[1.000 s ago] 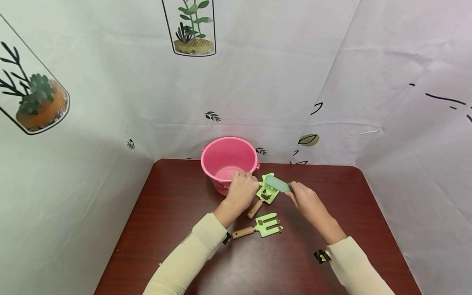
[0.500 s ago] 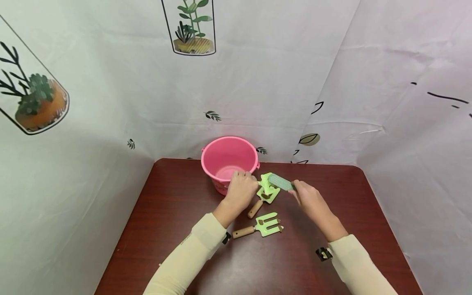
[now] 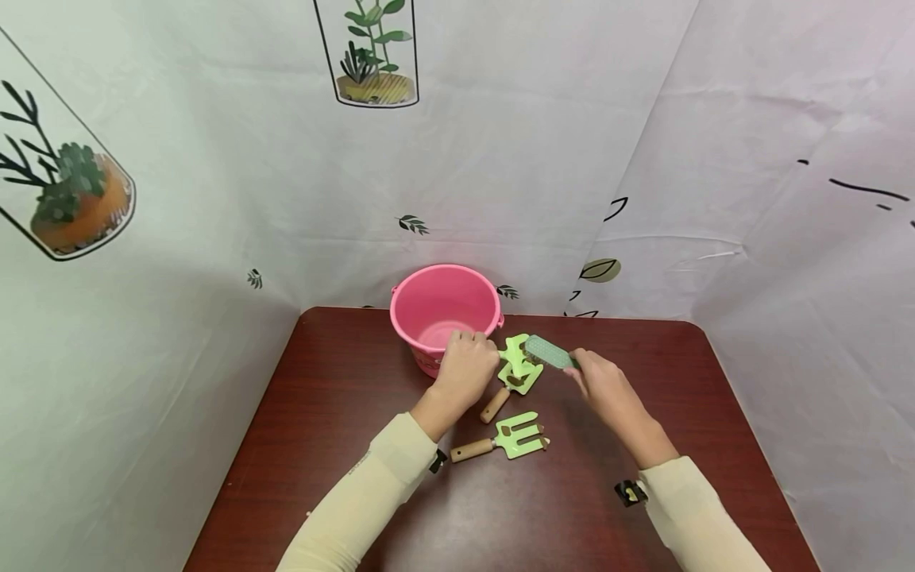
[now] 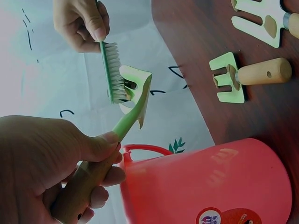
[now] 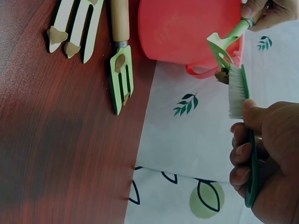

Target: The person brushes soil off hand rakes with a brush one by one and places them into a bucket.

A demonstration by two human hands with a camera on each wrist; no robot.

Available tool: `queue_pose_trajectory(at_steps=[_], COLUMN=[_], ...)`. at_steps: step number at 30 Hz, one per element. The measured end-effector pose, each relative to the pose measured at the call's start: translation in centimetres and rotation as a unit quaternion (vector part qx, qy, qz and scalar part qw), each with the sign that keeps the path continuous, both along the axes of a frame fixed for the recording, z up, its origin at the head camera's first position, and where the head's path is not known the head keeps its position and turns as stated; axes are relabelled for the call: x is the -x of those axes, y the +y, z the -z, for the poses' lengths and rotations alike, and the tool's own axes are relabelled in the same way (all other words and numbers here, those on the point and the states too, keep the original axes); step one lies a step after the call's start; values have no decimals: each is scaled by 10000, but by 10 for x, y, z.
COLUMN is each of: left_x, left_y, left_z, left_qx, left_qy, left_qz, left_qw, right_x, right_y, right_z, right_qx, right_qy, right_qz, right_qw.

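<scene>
My left hand (image 3: 466, 369) grips the wooden handle of a garden hand tool (image 4: 126, 125) with a green, pronged metal head, held up beside the pink bucket (image 5: 187, 32). A brown, dirt-like lump (image 5: 222, 76) clings to that head. My right hand (image 3: 602, 383) holds a green scrub brush (image 3: 549, 353) by its handle, fingers curled round it. Its white bristles (image 4: 113, 65) face the tool's head and meet its edge in the left wrist view. In the head view the brush's back faces up, over the head's right side.
Two more green forks with wooden handles lie on the dark red table (image 3: 322, 445): a smaller fork (image 3: 527, 385) below the held tool and a larger fork (image 3: 516, 437) nearer me. Both carry brown lumps. A printed white cloth wall (image 3: 543, 159) stands behind the table.
The brush in my right hand has shifted a little to the right, uncovering more of the tool's green head. My left hand has stayed nearly in place.
</scene>
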State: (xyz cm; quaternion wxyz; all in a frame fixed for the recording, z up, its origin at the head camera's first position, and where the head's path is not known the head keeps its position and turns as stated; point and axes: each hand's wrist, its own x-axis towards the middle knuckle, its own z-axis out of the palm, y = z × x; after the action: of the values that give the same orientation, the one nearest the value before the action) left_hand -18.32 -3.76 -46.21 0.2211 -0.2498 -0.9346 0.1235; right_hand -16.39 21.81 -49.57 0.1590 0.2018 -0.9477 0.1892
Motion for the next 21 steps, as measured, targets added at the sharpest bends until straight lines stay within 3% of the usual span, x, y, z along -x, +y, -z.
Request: queue_pose_trajectory(at_steps=[7,21], left_x=[-1,-2], left_y=[-1,0], left_z=[0,-2], left_qx=[-62,-121], left_qy=[162,86], left_qz=[27,-16], left_qw=[9998,9999], right_x=[0,2], right_y=[1,16], right_z=[0,5], right_qx=[25,85], right_qy=[57,-92], right_qz=[3,273], right_qw=[10000,9995])
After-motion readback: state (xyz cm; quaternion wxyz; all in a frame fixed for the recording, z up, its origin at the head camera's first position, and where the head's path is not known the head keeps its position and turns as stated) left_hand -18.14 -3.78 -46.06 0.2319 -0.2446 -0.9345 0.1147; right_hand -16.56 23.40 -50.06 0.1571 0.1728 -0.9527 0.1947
